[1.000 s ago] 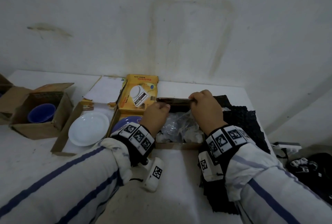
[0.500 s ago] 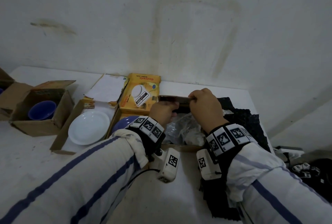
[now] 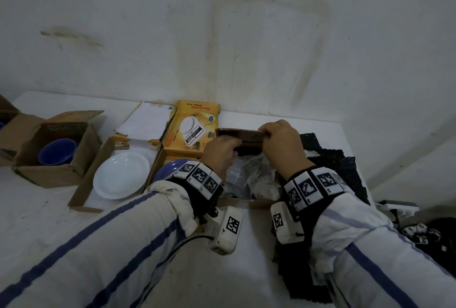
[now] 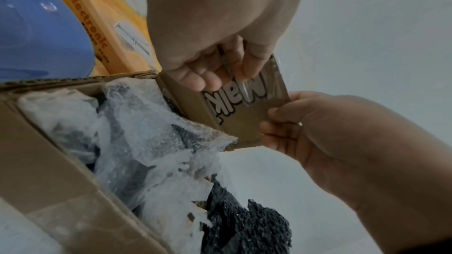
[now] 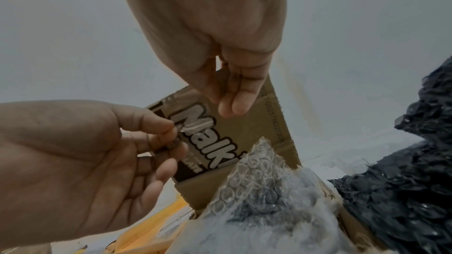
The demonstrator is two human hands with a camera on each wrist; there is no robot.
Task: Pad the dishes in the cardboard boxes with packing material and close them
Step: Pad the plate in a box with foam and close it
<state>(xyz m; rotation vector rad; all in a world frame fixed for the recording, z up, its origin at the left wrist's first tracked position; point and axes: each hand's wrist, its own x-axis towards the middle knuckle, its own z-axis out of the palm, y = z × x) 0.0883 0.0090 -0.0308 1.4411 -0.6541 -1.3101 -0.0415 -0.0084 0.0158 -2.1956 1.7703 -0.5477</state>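
Note:
A brown cardboard box [image 3: 246,201] sits at the table's middle, filled with clear bubble wrap [image 3: 249,179] over something dark. Its far flap [image 3: 240,134], printed with white letters, stands raised. My left hand [image 3: 222,152] pinches the flap's left part [image 5: 195,157], where a strip of clear tape shines. My right hand [image 3: 278,142] grips the flap's right edge [image 4: 247,125], thumb on the printed face. In the right wrist view my right fingers [image 5: 234,101] lie straight against the flap.
Black mesh padding [image 3: 333,167] lies right of the box and under my right forearm. On the left are a yellow kitchen-scale box [image 3: 195,130] over a blue dish [image 3: 170,172], a white plate [image 3: 121,177] in a shallow box, and a blue bowl [image 3: 56,151] in a brown box.
My left hand rose from the box's interior to the far flap and took hold beside my right hand. The flap now stands a little higher.

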